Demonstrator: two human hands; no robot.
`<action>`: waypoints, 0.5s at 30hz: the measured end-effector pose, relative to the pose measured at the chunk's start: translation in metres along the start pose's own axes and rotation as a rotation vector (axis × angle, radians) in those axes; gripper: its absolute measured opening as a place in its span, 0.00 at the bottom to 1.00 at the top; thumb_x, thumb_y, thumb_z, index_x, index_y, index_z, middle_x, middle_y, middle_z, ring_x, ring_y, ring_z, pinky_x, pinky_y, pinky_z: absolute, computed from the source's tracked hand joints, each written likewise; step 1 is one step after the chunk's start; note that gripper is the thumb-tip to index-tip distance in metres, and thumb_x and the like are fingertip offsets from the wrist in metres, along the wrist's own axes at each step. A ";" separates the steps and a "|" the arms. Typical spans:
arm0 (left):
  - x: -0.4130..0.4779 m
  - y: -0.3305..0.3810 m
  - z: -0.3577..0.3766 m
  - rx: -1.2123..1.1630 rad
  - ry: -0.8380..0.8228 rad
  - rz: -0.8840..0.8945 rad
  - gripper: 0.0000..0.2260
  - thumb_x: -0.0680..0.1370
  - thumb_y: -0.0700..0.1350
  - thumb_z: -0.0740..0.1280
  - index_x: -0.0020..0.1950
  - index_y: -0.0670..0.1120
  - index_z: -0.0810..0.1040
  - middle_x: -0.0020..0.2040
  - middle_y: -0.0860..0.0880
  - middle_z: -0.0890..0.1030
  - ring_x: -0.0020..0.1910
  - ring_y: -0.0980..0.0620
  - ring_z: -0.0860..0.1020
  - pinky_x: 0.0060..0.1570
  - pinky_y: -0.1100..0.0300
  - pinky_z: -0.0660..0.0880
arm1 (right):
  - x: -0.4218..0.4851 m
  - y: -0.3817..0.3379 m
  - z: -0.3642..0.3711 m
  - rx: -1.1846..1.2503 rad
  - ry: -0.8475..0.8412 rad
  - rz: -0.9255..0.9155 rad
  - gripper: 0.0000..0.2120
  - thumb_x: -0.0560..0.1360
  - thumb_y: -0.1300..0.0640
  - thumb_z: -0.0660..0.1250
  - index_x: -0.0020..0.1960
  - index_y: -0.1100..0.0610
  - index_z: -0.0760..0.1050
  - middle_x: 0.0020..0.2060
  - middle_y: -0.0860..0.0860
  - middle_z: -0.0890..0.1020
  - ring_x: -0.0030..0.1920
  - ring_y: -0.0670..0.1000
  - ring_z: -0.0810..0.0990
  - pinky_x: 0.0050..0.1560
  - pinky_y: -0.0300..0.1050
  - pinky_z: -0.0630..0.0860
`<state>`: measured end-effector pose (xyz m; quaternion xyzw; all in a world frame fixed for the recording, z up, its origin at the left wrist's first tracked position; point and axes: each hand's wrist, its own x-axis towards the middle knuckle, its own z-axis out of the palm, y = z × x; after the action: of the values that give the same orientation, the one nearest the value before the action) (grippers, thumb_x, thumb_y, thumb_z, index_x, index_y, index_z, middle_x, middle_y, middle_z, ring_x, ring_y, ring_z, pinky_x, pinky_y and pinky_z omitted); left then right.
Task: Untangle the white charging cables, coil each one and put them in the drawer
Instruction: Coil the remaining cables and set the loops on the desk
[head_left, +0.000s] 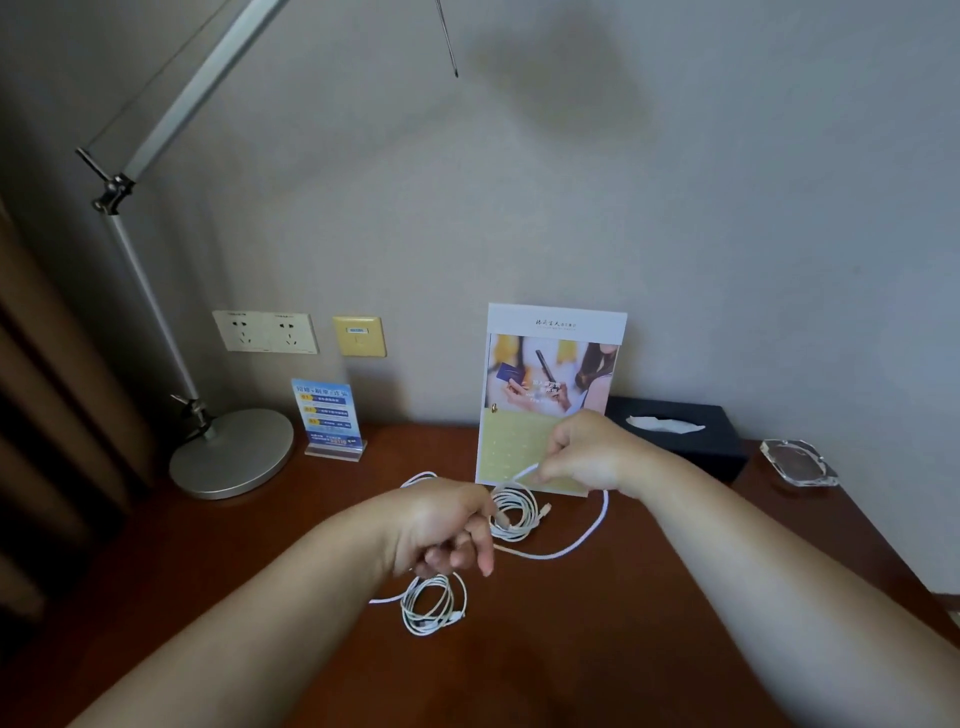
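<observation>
Two small coils of white charging cable lie on the wooden desk (597, 649): one (434, 605) just below my left hand, another (514, 512) between my hands. A third, loose white cable (582, 540) curves from my right hand down round to my left hand. My right hand (587, 454) pinches its end above the far coil. My left hand (447, 525) has its fingers curled round the cable's other stretch. No drawer is in view.
A desk lamp's round base (234, 452) stands at the back left beside a small blue sign (330, 415). A tall printed card stand (550, 395), a black tissue box (680, 431) and a glass ashtray (797, 462) line the wall. Wall sockets (265, 331) sit above the desk.
</observation>
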<state>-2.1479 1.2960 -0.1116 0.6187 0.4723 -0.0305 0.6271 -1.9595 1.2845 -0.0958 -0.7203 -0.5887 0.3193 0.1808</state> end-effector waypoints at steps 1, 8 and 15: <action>0.004 0.000 0.006 0.008 0.059 -0.015 0.22 0.79 0.48 0.53 0.32 0.40 0.78 0.18 0.49 0.67 0.16 0.55 0.56 0.22 0.68 0.51 | -0.001 -0.003 0.002 0.003 0.028 -0.009 0.12 0.66 0.58 0.74 0.30 0.57 0.72 0.28 0.49 0.72 0.31 0.47 0.70 0.34 0.39 0.68; 0.027 -0.005 0.017 -0.492 0.293 0.175 0.27 0.79 0.62 0.51 0.48 0.43 0.80 0.26 0.48 0.73 0.21 0.55 0.60 0.24 0.66 0.52 | -0.019 -0.024 0.012 0.474 0.090 0.058 0.09 0.75 0.60 0.65 0.36 0.61 0.76 0.24 0.52 0.70 0.20 0.48 0.66 0.22 0.36 0.61; 0.023 0.007 0.011 -0.908 0.113 0.292 0.24 0.79 0.57 0.56 0.32 0.42 0.76 0.23 0.46 0.73 0.17 0.53 0.71 0.19 0.68 0.67 | -0.053 -0.049 0.058 0.619 -0.055 -0.042 0.13 0.80 0.58 0.58 0.37 0.56 0.71 0.23 0.52 0.75 0.21 0.49 0.75 0.25 0.36 0.69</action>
<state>-2.1242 1.3012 -0.1229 0.3427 0.3791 0.3011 0.8051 -2.0399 1.2382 -0.0939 -0.6097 -0.4831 0.4988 0.3822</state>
